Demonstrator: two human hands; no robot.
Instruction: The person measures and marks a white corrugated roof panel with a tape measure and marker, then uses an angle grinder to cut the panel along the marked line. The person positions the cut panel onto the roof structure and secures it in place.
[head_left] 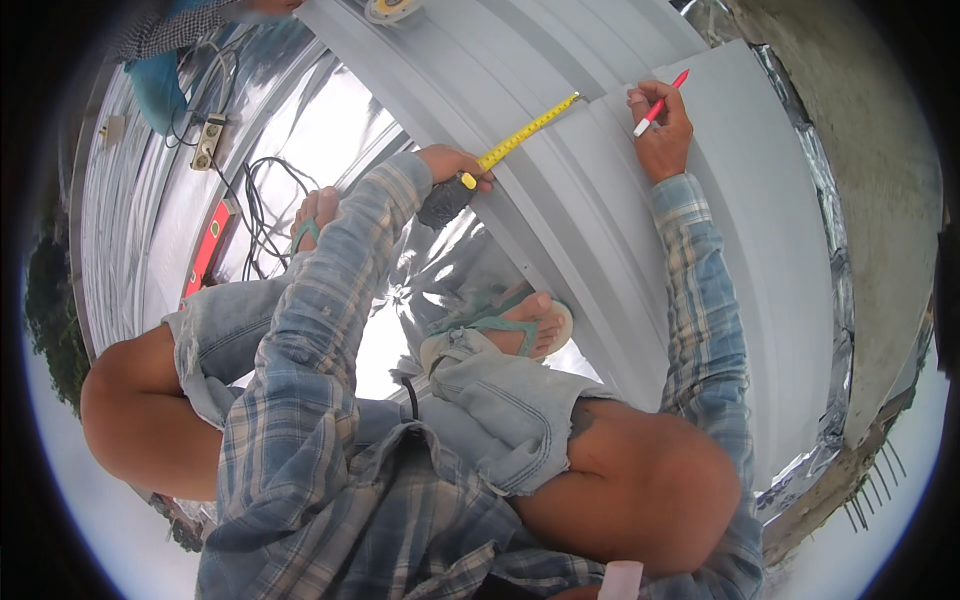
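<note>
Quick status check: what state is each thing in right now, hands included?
Tape measure: case held by the left hand, yellow blade pulled out across the sheet.
Red pen: gripped in the right hand, tip down at the sheet.
Grey ribbed metal sheet: lying flat on silver foil.
Red spirit level: lying unused on the foil.
Power strip: cables plugged in.

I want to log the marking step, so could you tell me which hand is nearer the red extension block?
Left. The left hand holds the tape measure, closer to the block; the right hand holds a pen farther right.
</note>
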